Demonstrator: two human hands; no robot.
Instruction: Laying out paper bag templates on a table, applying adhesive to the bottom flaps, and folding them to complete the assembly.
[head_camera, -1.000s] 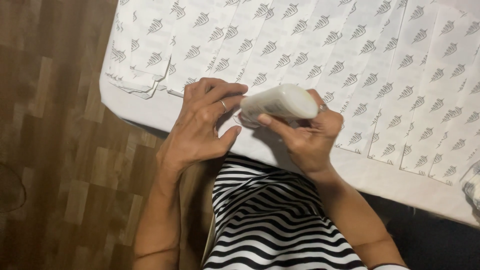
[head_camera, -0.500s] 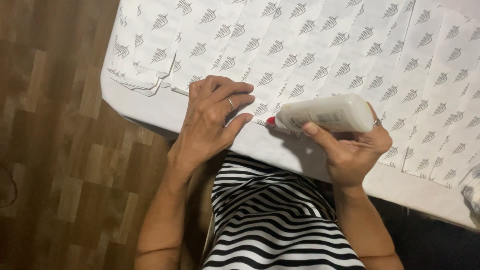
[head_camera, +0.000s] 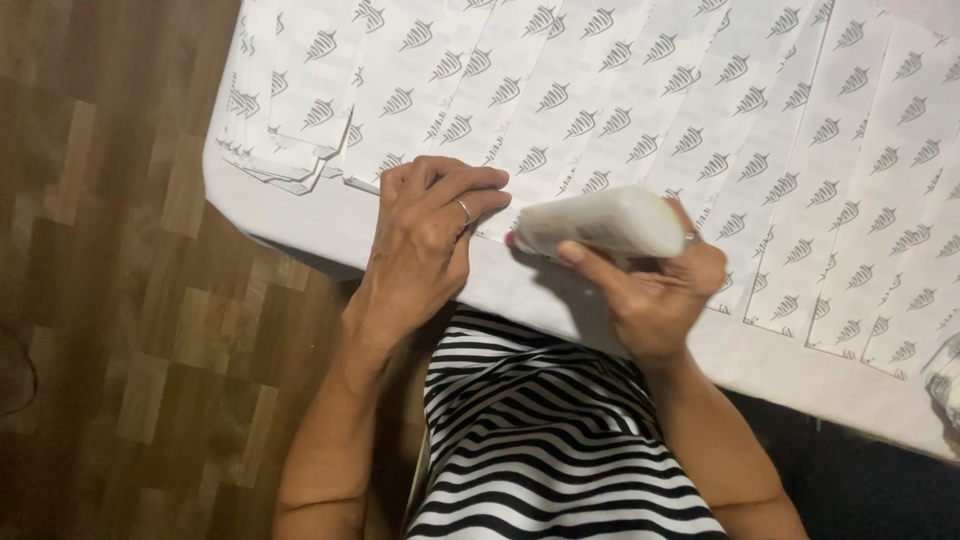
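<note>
Head view: at frame centre, a white plastic glue bottle (head_camera: 600, 222) is gripped by the right hand (head_camera: 655, 295), while white leaf-patterned paper sheets (head_camera: 640, 90) are pressed flat by the left hand (head_camera: 425, 240).

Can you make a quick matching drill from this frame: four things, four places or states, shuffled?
Things:
1. left hand
2. right hand
3. white glue bottle
4. loose stack of printed sheets

Places or states:
A. lying at the table's left corner
B. pressed flat on the paper
C. tilted, red tip near the paper edge
D. wrapped around the bottle

Pairs: 1-B, 2-D, 3-C, 4-A
</note>
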